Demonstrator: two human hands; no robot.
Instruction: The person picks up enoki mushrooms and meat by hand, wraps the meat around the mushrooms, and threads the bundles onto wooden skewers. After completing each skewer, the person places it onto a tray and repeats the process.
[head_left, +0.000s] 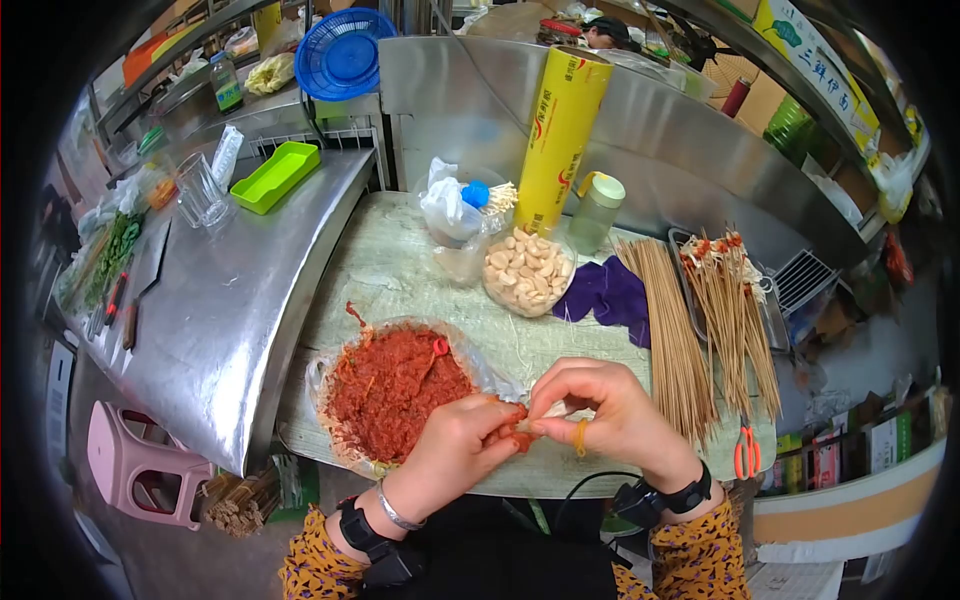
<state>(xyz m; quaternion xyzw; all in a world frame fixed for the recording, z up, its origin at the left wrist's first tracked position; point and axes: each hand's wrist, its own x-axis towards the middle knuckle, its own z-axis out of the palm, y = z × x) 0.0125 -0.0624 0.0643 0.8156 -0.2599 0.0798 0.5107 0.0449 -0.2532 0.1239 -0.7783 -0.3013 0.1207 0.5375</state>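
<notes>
My left hand (466, 436) is closed, its fingertips pinching a small piece of red-coated meat (519, 440) in front of my body. From the other side, my right hand (603, 408) pinches thumb and forefinger together at that piece. Something small and pale shows at the right fingertips, too hidden to name. A yellow band (580, 438) hangs by the right thumb. Just left of my hands sits a plastic-lined bowl (322, 400) of red marinated meat (395, 385), with a small red ring on top. Beyond stands a clear tub of peeled garlic cloves (527, 268).
Wooden skewers (668, 325) lie to the right, beside a tray (775, 318) with filled skewers (722, 262). Orange-handled scissors (747, 452) lie near the front edge. A purple cloth (608, 296), green-lidded jug (598, 212) and upright yellow roll (565, 130) stand farther back. A steel counter (240, 300) adjoins at left.
</notes>
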